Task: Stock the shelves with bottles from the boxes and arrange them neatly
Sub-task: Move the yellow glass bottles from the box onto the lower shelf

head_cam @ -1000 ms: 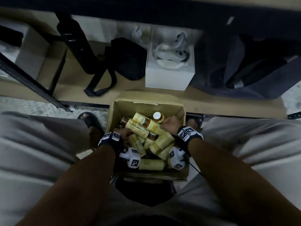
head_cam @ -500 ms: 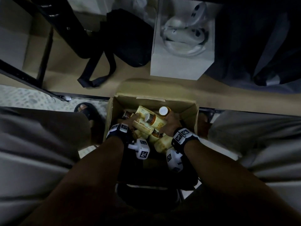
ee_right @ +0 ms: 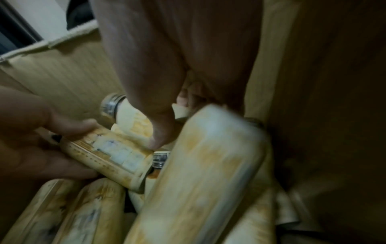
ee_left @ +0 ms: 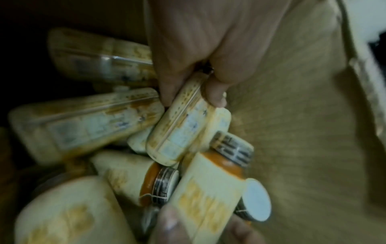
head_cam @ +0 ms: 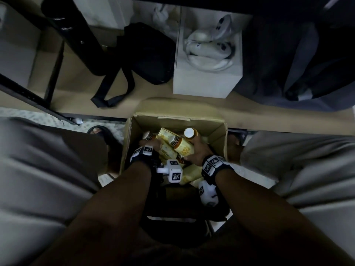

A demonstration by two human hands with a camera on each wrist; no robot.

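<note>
1. Change: since a second ago both hands have gone deeper into the cardboard box (head_cam: 215, 131), from the near pile to the far end; each now has a bottle, so I read this as the pick step almost done, lift and shelf next.
2. My left hand (head_cam: 151, 144) is curled round a cream-labelled bottle (ee_left: 183, 132) lying on the heap; thumb and fingers pinch its upper body, clear in the left wrist view.
3. My right hand (head_cam: 197, 150) is wrapped round a second bottle (ee_right: 200, 173); grip is partly hidden and blurred, but fingers curl round it.
4. Both held bottles are still inside the box, touching the others; nothing is on the lower shelf (head_cam: 76, 93) yet from this lot.
5. Counts, left to right: one black bag (head_cam: 148, 54); one white box (head_cam: 203, 83) with pale controllers in it; one cardboard box; two hands; bottles visible in the box roughly eight, exact number unclear, pile overlaps and is dark.
6. One white-capped bottle (head_cam: 189, 132) stands upright at the far wall; the rest lie on their sides.
</note>
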